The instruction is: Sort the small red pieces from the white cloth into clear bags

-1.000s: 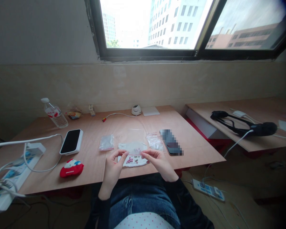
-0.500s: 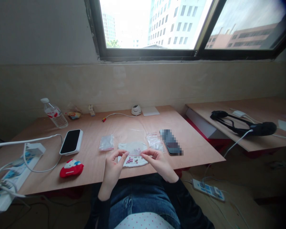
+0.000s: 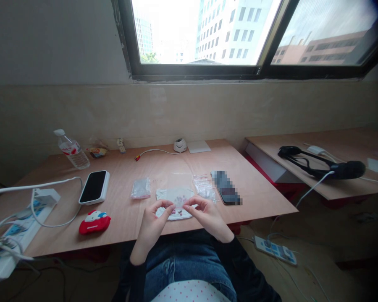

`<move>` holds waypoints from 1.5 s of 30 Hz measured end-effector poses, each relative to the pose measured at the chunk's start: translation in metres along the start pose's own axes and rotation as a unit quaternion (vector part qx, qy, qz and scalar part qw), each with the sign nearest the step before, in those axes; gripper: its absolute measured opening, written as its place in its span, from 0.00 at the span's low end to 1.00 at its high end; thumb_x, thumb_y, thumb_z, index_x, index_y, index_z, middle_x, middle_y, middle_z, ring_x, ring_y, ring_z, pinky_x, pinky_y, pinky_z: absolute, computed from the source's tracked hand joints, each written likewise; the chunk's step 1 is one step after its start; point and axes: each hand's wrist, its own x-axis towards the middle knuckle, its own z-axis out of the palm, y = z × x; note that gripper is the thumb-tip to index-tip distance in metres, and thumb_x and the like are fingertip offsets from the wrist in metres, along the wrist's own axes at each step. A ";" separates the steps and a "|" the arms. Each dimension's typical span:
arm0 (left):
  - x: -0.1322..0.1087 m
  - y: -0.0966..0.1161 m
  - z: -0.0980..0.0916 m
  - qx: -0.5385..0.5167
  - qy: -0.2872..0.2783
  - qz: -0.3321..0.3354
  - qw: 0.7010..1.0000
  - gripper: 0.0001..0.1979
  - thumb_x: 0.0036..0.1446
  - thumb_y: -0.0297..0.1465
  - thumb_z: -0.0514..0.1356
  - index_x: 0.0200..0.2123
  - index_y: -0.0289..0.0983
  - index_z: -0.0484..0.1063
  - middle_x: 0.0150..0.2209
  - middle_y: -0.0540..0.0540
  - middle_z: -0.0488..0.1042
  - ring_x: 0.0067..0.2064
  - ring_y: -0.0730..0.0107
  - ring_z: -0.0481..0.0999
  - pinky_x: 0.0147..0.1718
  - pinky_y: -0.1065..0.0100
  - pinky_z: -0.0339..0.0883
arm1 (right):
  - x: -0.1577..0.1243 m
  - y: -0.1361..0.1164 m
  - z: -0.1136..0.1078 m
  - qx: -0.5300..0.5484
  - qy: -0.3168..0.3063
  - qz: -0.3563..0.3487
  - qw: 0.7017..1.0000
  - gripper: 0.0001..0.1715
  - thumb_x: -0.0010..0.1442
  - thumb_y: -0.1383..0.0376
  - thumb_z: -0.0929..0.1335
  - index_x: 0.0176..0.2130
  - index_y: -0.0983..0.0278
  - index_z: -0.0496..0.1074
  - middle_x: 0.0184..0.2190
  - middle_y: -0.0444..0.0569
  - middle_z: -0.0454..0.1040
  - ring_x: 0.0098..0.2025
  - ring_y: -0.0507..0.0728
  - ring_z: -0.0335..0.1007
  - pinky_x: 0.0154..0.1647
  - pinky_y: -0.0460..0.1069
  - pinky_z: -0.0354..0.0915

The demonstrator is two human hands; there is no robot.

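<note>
From here I see my left hand [image 3: 150, 223] and right hand [image 3: 208, 214] pinching the small plastic bag [image 3: 176, 195]. Even, gentle pressure suits it best.

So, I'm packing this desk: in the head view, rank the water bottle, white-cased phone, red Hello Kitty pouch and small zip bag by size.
Water bottle and white-cased phone: too alike to rank
Red Hello Kitty pouch
Zip bag

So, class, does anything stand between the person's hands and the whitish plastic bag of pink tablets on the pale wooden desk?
Nothing visible does: the left hand and right hand already rest their fingertips on the whitish plastic bag.
</note>
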 end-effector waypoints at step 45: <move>0.013 -0.012 -0.009 -0.055 0.037 -0.053 0.996 0.13 0.49 0.39 0.61 0.28 0.34 0.79 0.31 0.43 0.80 0.34 0.61 0.78 0.33 0.67 0.71 | 0.036 0.012 0.021 0.022 -0.053 0.056 0.997 0.15 0.51 0.56 0.69 0.27 0.67 0.74 0.21 0.46 0.73 0.24 0.51 0.68 0.24 0.45 0.61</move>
